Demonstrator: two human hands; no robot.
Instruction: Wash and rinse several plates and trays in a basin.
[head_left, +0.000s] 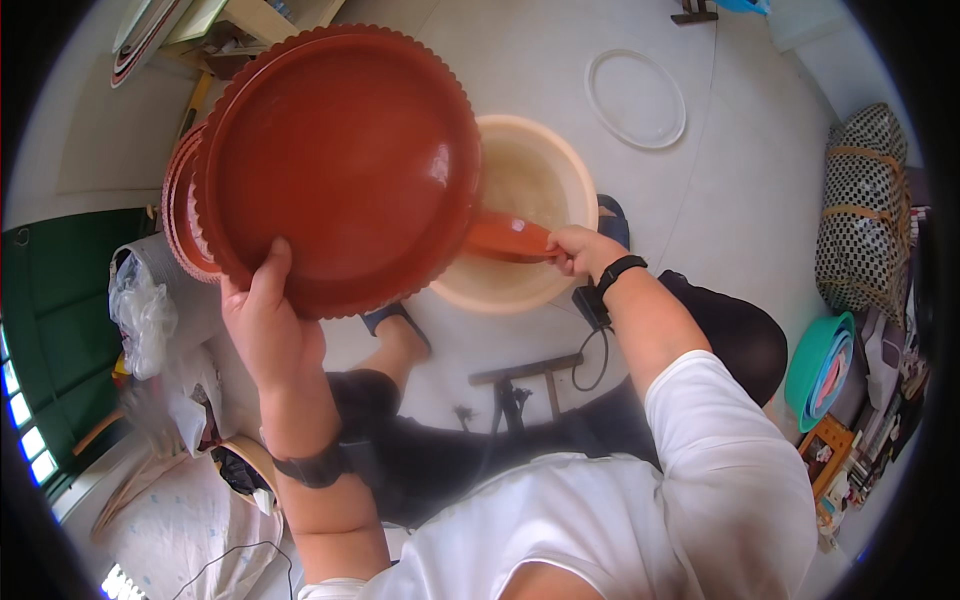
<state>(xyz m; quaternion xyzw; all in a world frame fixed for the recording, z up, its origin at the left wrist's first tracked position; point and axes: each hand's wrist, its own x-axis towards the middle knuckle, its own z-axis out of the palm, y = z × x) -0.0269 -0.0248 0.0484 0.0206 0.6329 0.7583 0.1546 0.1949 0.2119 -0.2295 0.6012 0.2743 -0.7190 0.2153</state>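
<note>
My left hand (281, 322) grips the lower edge of a round red-brown plastic tray (337, 165) with a scalloped rim, thumb on its face. The tray is tilted up and partly covers a cream plastic basin (585, 172) of cloudy water on the floor. My right hand (581, 251) is closed around the handle of an orange-red plastic utensil (506, 236), perhaps a water scoop. Its far end is hidden behind the tray. Further left, partly covered by the tray, is another red scalloped piece (180, 202).
A pale plastic ring or lid (636, 99) lies on the tiled floor. A checked woven bag (859, 217) and a green basin (814, 367) stand at right. Clear plastic bags (142, 319) hang at left. A small wooden stool (525, 370) is between my legs.
</note>
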